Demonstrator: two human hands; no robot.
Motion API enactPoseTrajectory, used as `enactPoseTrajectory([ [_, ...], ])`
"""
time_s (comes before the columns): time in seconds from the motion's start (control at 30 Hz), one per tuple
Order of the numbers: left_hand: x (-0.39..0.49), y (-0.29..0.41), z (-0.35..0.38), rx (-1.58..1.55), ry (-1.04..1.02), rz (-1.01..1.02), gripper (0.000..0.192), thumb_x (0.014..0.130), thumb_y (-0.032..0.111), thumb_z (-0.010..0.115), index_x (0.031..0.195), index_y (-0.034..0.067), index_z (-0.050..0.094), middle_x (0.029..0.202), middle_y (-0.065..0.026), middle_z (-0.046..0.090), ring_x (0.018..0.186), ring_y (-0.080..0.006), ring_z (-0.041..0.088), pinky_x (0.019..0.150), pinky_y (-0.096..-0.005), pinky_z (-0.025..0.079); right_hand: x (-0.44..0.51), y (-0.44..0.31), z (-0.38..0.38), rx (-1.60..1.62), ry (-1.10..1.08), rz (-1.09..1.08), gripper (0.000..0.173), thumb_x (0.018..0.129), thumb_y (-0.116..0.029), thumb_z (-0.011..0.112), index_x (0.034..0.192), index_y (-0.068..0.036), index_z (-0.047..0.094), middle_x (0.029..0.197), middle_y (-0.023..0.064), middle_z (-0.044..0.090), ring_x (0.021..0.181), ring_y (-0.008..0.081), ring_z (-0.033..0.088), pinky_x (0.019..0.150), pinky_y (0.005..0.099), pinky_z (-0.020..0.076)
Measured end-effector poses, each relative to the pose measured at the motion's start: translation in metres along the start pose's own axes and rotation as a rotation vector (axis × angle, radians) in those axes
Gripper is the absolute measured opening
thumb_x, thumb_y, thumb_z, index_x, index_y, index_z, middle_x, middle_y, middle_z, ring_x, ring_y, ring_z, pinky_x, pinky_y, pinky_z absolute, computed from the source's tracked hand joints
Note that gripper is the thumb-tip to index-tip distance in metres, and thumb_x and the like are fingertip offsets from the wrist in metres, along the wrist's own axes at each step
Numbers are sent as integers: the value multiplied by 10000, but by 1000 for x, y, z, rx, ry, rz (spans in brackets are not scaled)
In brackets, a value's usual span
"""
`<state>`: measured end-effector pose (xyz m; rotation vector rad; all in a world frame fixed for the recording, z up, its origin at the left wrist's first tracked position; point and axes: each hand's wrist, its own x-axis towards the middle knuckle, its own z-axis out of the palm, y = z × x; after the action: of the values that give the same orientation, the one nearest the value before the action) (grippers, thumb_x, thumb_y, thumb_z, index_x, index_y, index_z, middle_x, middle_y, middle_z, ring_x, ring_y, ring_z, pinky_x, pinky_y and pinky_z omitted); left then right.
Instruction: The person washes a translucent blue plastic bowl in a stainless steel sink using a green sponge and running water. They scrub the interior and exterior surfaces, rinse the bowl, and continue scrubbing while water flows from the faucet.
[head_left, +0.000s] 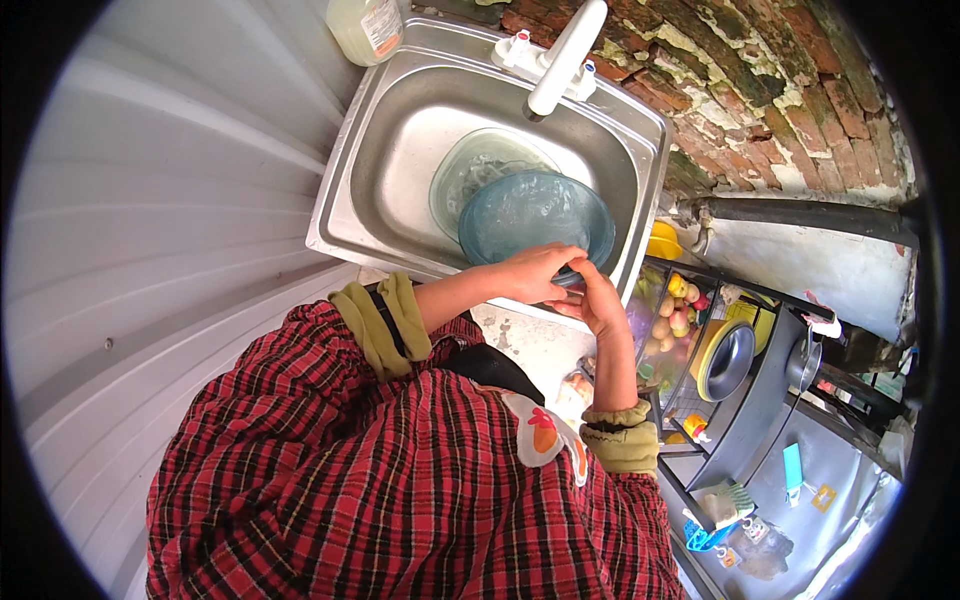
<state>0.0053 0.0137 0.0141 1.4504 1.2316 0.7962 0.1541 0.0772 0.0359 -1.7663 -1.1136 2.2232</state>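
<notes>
A translucent blue bowl (529, 217) is tilted inside the stainless steel sink (397, 157), with wet, shiny streaks on its inner face. It overlaps a clear glass dish (457, 169) on the basin floor. My left hand (534, 274) reaches across to the bowl's near rim and holds it there. My right hand (596, 296) grips the same stretch of rim from the right, its thumb on top and its other fingers lower down. The fingertips of both hands meet, and they hide part of the rim.
A white faucet (562, 64) overhangs the basin. A plastic jug (365, 34) stands at the sink's back left corner. White corrugated panelling (187, 172) borders the left, a brick wall (750, 90) the back. On the right, a rack (750, 420) holds produce (679, 307) and nested basins (726, 360).
</notes>
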Motion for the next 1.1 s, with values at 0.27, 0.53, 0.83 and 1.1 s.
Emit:
enactPoseTrajectory([
  [0.27, 3, -12, -15, -324, 354, 41, 572, 673, -72, 489, 1224, 26, 372, 1137, -121, 498, 996, -213, 525, 813, -310, 430, -11, -14, 22, -117, 106, -143, 742, 777, -545, 532, 1243, -3, 333, 1007, 152, 481, 716, 242, 625, 511, 246, 506],
  [0.53, -6, -36, -76, -1357, 534, 89, 476, 670, -5, 440, 1145, -10, 471, 966, -84, 556, 802, -153, 544, 700, -260, 455, 53, 16, 12, 312, 345, -172, 612, 808, -539, 480, 1175, -52, 438, 1099, 103, 481, 963, 221, 473, 766, 385, 411],
  [0.83, -15, -64, -89, -1649, 425, -37, 367, 744, 77, 438, 1094, -12, 504, 983, -111, 560, 834, -207, 540, 757, -311, 455, 78, 35, -10, 888, -46, 129, 547, 851, -491, 423, 1178, -53, 430, 986, 81, 536, 888, 196, 506, 774, 325, 413],
  [1.1, 26, -129, -94, -322, 270, -701, 377, 840, 325, 476, 1050, 16, 523, 995, -154, 546, 842, -253, 549, 776, -354, 449, 73, 31, -24, 881, 230, -299, 294, 909, -333, 413, 918, -75, 553, 795, 2, 573, 671, 126, 530, 596, 252, 443],
])
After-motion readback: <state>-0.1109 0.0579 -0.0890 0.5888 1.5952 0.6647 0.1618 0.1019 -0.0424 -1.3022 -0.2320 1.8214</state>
